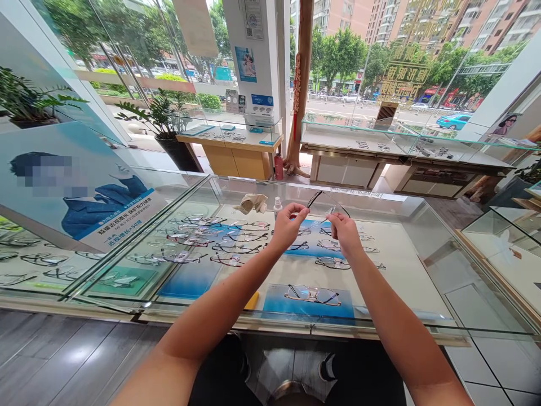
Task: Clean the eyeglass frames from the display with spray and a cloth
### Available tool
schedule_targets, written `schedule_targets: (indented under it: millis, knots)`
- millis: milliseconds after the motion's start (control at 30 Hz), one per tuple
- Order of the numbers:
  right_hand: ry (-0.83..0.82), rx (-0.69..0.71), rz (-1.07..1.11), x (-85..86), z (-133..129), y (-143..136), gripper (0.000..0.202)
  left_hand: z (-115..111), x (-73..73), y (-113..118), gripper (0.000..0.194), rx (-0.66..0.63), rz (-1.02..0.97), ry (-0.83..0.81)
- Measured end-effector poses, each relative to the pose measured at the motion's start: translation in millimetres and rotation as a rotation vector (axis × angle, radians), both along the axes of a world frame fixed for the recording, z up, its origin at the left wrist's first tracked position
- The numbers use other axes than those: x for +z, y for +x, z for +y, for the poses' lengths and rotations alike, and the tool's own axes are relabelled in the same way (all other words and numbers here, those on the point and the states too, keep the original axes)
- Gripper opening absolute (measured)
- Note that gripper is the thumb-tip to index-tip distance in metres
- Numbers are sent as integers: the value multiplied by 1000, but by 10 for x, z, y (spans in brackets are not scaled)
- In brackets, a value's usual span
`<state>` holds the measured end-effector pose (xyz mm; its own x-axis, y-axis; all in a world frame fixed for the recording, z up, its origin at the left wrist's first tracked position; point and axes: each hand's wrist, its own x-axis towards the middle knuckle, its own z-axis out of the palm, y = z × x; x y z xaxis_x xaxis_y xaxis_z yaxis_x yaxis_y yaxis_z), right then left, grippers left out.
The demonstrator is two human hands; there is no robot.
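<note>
On the glass counter [418, 287], a crumpled cloth [252, 203] and a bottle [277, 208] are being kept, seemingly for easy reach. Above it, by the left hand [291, 223], the glasses [315, 198] are being pinched, and likewise by the right hand [343, 228], probably so that the thin frame is being steadied; both forearms are being stretched forward, converging.

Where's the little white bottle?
In the head view, the bottle is near the middle, right of the crumpled cloth and beside the left hand.
</note>
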<state>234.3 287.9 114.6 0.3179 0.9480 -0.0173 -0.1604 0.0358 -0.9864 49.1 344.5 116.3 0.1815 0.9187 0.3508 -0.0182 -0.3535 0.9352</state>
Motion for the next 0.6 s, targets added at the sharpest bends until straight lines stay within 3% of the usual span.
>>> schedule_targets:
  millis: [200, 433, 600]
  knots:
    - [-18, -28, 26, 13, -6, 18, 35, 75, 14, -46, 40, 47, -89, -19]
    - [46, -65, 62, -48, 31, 120, 38, 212, 56, -114, 51, 14, -274, -174]
    - [39, -26, 91, -71, 43, 137, 40, 224, 72, -126, 53, 31, -300, -155]
